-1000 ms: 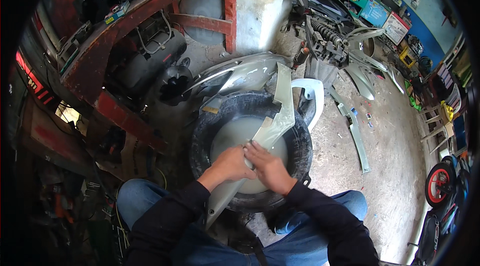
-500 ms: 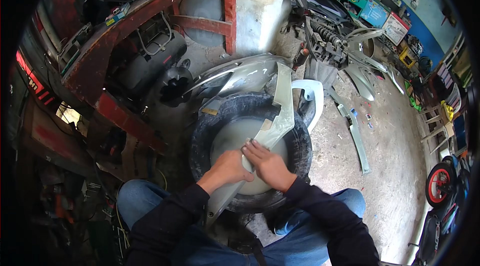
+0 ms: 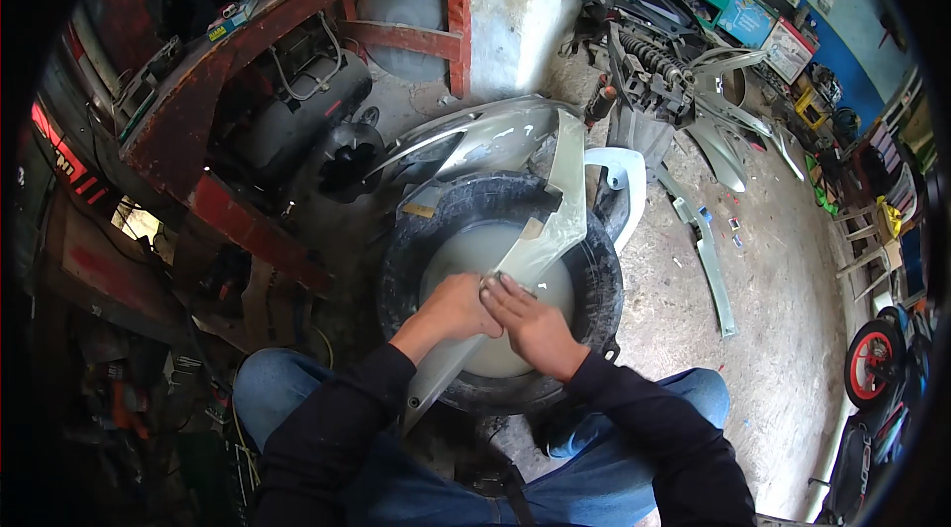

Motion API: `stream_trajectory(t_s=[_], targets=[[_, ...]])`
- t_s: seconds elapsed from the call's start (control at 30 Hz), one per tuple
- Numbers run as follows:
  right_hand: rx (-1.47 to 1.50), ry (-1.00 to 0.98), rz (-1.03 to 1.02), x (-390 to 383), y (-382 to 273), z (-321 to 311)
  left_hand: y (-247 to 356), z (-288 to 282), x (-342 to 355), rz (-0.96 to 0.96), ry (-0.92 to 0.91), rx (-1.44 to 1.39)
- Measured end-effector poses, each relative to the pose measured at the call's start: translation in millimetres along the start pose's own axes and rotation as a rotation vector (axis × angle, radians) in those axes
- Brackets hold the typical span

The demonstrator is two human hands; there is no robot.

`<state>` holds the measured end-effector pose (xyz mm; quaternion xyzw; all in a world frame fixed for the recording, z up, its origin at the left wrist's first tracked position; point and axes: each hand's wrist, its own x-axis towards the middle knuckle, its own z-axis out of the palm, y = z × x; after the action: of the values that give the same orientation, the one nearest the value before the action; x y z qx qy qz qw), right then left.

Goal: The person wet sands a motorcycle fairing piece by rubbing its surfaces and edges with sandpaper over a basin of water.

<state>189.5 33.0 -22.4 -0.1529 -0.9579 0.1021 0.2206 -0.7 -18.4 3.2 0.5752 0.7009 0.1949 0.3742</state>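
Observation:
A pale grey-green plastic panel (image 3: 560,225) lies slanted across a black tub (image 3: 597,289) of cloudy, greyish water (image 3: 466,255). My left hand (image 3: 456,309) is closed on the panel's lower middle, its fingertips partly hidden. My right hand (image 3: 535,329) presses on the panel just beside it, fingers together and slightly bent; whatever lies under those fingertips is too hidden to make out. Behind the tub are a scuffed silver body panel (image 3: 485,136) and a white curved part (image 3: 626,200).
A red wooden frame (image 3: 406,35) and dark cylindrical tank (image 3: 287,131) stand left. A dismantled motorcycle (image 3: 644,71) is at the back. A long pale strip (image 3: 711,284) lies on the concrete floor (image 3: 773,368). A red-wheeled vehicle (image 3: 872,364) is at the right edge.
Both hands have shifted a little upward in the picture, still on the panel. The view has also shifted slightly, moving the tub and panel with it.

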Motion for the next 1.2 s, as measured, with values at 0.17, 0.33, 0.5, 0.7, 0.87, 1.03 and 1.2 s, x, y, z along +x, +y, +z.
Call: stream_trajectory(t_s=[0.17,0.33,0.5,0.7,0.87,1.03,1.2], targets=[[-0.126,0.139,0.232,1.9,57.7,1.1,11.5,3.9,10.1,0.006,-0.009,-0.014],[0.148,0.125,0.162,-0.5,35.2,4.8,2.4,-1.0,0.2,0.003,-0.004,-0.009],[0.157,0.181,0.167,-8.1,9.6,21.5,-7.0,0.8,6.3,0.005,-0.003,0.004],[0.046,0.308,0.473,-13.2,81.4,38.2,-29.0,24.4,27.9,-0.012,0.050,0.071],[0.422,0.309,1.001,-25.1,93.1,81.2,-54.0,32.2,43.0,-0.076,0.029,0.123],[0.808,0.212,1.484,-61.0,109.3,183.3,-90.2,40.0,49.1,0.013,0.166,0.066],[1.183,0.349,1.610,-144.3,150.1,247.4,-55.4,41.2,52.1,-0.036,0.044,0.145]])
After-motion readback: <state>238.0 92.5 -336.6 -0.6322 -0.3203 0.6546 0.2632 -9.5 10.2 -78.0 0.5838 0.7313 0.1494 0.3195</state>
